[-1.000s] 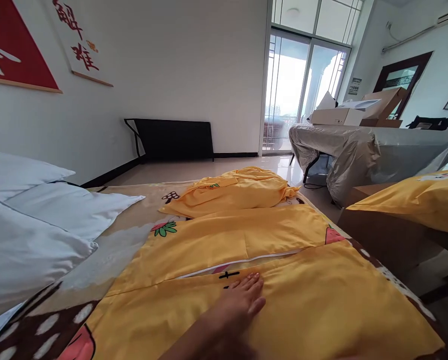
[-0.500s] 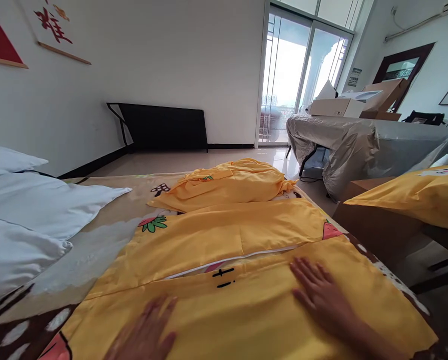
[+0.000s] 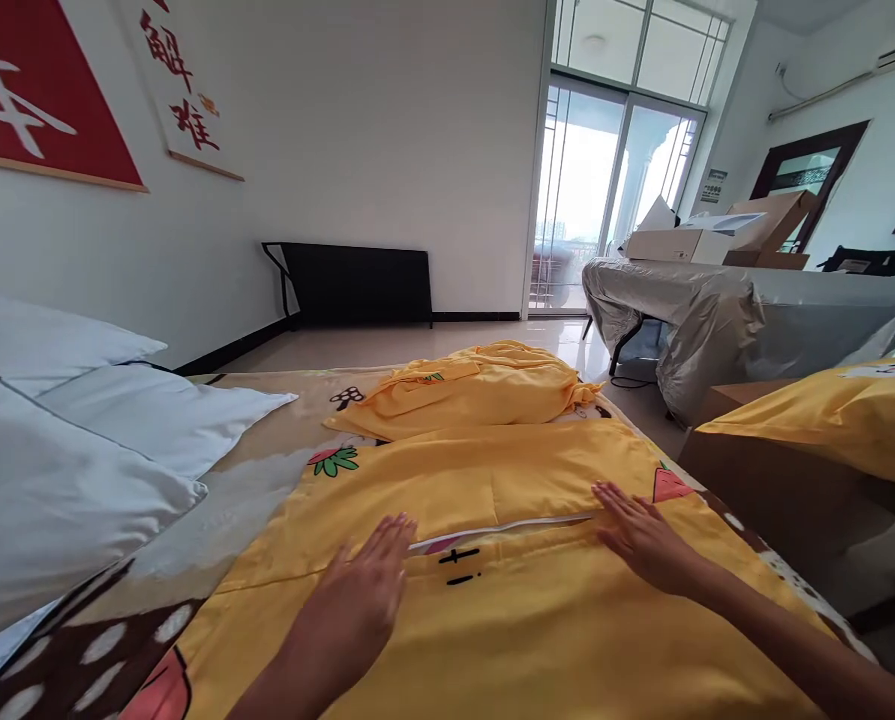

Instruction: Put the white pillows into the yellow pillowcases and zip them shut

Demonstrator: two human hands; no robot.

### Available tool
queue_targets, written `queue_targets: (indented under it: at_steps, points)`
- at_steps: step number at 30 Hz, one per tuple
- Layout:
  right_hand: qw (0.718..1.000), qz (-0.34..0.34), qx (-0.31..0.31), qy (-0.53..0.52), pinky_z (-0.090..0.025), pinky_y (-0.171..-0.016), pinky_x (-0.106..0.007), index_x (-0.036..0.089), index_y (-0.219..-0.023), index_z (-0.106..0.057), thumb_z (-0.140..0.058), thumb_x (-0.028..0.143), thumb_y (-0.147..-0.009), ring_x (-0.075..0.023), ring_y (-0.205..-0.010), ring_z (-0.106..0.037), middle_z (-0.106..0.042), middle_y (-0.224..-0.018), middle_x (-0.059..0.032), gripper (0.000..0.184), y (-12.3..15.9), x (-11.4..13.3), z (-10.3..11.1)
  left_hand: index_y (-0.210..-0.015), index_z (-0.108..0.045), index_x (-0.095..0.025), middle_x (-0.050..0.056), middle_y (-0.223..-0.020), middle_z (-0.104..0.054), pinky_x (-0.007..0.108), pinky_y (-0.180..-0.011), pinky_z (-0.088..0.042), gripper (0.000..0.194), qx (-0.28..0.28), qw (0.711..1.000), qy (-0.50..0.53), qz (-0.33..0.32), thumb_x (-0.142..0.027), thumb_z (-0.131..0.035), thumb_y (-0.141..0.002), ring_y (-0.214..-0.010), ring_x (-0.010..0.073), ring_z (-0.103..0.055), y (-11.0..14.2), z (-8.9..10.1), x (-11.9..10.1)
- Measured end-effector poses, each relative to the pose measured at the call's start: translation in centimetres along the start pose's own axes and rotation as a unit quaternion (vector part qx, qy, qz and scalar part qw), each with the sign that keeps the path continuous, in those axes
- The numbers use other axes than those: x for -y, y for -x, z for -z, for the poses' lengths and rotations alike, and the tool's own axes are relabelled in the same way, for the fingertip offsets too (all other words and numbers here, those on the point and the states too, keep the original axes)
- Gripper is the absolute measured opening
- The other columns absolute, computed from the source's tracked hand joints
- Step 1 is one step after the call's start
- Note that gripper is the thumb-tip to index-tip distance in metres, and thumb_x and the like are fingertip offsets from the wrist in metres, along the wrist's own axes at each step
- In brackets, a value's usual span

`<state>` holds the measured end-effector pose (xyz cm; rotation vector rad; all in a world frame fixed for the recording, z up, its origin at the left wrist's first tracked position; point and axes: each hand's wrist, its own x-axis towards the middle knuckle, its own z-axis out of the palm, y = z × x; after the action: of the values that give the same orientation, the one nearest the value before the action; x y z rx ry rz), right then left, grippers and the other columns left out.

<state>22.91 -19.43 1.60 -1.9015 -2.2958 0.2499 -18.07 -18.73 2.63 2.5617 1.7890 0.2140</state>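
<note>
A yellow pillowcase (image 3: 447, 470) with strawberry prints at its corners lies spread flat before me. Across it runs a white zipper (image 3: 518, 524), parted enough to show a pink patch inside. My left hand (image 3: 361, 590) rests with fingers stretched out by the zipper's left end. Near the right end, my right hand (image 3: 642, 535) also lies with its fingers extended on the cloth. Neither hand holds anything. Beyond the pillowcase sits a bunched heap of yellow fabric (image 3: 484, 385).
White pillows (image 3: 79, 450) are piled at the left on a patterned blanket (image 3: 259, 500). At the right, another yellow pillow (image 3: 829, 415) lies near a cardboard box (image 3: 747, 480). A plastic-covered table (image 3: 672, 300) with boxes stands farther back, and a black folded panel (image 3: 361, 285) leans on the wall.
Both hands have slid forward over the yellow cloth, from below the zipper up to its ends. The left hand has also shifted right. My view has tilted up and turned slightly left.
</note>
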Motion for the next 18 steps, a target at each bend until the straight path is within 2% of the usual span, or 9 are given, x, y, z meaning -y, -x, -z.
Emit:
queue_targets:
  at_steps: [2, 3, 5, 7, 10, 12, 14, 17, 18]
  points:
    - [0.994, 0.080, 0.052, -0.062, -0.017, -0.114, -0.044, 0.017, -0.148, -0.022, -0.021, 0.055, -0.094, -0.0198, -0.143, -0.015, -0.021, -0.154, -0.0076, 0.066, -4.4, 4.1, 0.3, -0.145, -0.030, -0.016, 0.006, -0.152, -0.027, 0.045, -0.114, -0.020, 0.059, 0.123, 0.992, 0.035, 0.016, -0.023, -0.027, -0.087, -0.141, 0.0209, -0.022, -4.9, 1.4, -2.6]
    - [0.989, 0.107, 0.066, -0.081, -0.017, -0.114, -0.042, 0.016, -0.148, -0.023, -0.024, 0.051, -0.094, -0.0193, -0.143, -0.017, -0.023, -0.153, -0.0089, 0.064, -6.6, 6.0, 0.1, -0.144, -0.032, -0.011, 0.010, -0.151, -0.029, 0.044, -0.113, -0.023, 0.060, 0.140, 0.989, 0.040, 0.026, -0.020, -0.029, -0.085, -0.140, 0.0219, -0.026, -7.3, 1.6, -3.7]
    - [0.988, 0.109, 0.049, -0.100, -0.017, -0.114, -0.041, 0.014, -0.147, -0.026, -0.027, 0.040, -0.095, -0.0186, -0.142, -0.018, -0.025, -0.153, -0.0107, 0.057, -10.9, 9.4, -1.0, -0.144, -0.030, -0.006, 0.015, -0.150, -0.028, 0.045, -0.112, -0.025, 0.060, 0.138, 0.989, 0.044, 0.042, -0.017, -0.029, -0.084, -0.139, 0.0239, -0.027, -11.8, 1.1, -5.3]
    - [0.990, 0.095, 0.030, -0.101, -0.018, -0.113, -0.040, 0.013, -0.146, -0.026, -0.028, 0.029, -0.094, -0.0184, -0.142, -0.019, -0.024, -0.153, -0.0120, 0.055, -14.6, 12.0, -2.6, -0.144, -0.028, -0.008, 0.013, -0.152, -0.026, 0.043, -0.113, -0.024, 0.061, 0.114, 0.991, 0.048, 0.051, -0.015, -0.029, -0.084, -0.140, 0.0215, -0.024, -15.4, -0.5, -6.0]
    - [0.992, 0.083, 0.004, -0.098, -0.018, -0.113, -0.042, 0.011, -0.147, -0.024, -0.027, 0.028, -0.094, -0.0197, -0.142, -0.018, -0.023, -0.153, -0.0125, 0.055, -18.3, 13.5, -4.7, -0.145, -0.028, -0.011, 0.011, -0.153, -0.023, 0.046, -0.112, -0.025, 0.058, 0.074, 0.992, 0.052, 0.092, -0.021, -0.024, -0.088, -0.141, 0.0203, -0.022, -18.8, -3.4, -5.3]
    - [0.993, 0.078, 0.001, -0.092, -0.016, -0.113, -0.043, 0.013, -0.146, -0.026, -0.026, 0.037, -0.095, -0.0211, -0.142, -0.017, -0.024, -0.153, -0.0123, 0.056, -19.6, 11.9, -5.3, -0.145, -0.028, -0.013, 0.012, -0.154, -0.022, 0.052, -0.110, -0.024, 0.057, 0.044, 0.989, 0.046, 0.132, -0.030, -0.020, -0.091, -0.141, 0.0233, -0.021, -19.6, -4.8, -3.2]
    - [0.995, 0.065, 0.012, -0.072, -0.014, -0.113, -0.043, 0.018, -0.146, -0.029, -0.025, 0.045, -0.095, -0.0202, -0.143, -0.016, -0.023, -0.154, -0.0097, 0.058, -20.1, 8.2, -5.1, -0.145, -0.028, -0.017, 0.011, -0.155, -0.019, 0.054, -0.111, -0.019, 0.058, 0.015, 0.985, 0.036, 0.166, -0.038, -0.020, -0.092, -0.142, 0.0242, -0.019, -19.3, -5.5, 0.7]
    - [1.000, 0.011, 0.007, -0.004, -0.008, -0.114, -0.042, 0.023, -0.147, -0.026, -0.021, 0.047, -0.095, -0.0170, -0.143, -0.012, -0.019, -0.155, -0.0051, 0.057, -19.7, 0.1, -3.5, -0.146, -0.025, -0.016, 0.014, -0.155, -0.016, 0.061, -0.109, -0.012, 0.058, -0.008, 0.972, 0.015, 0.235, -0.037, -0.018, -0.093, -0.143, 0.0275, -0.015, -17.2, -5.6, 9.1]
    - [1.000, -0.012, 0.003, 0.017, -0.009, -0.114, -0.043, 0.024, -0.148, -0.024, -0.021, 0.048, -0.095, -0.0177, -0.144, -0.010, -0.017, -0.156, -0.0046, 0.058, -19.4, -2.6, -2.9, -0.146, -0.026, -0.015, 0.015, -0.155, -0.016, 0.062, -0.108, -0.015, 0.058, -0.014, 0.966, 0.007, 0.258, -0.036, -0.019, -0.092, -0.142, 0.0290, -0.017, -16.2, -5.4, 12.2]
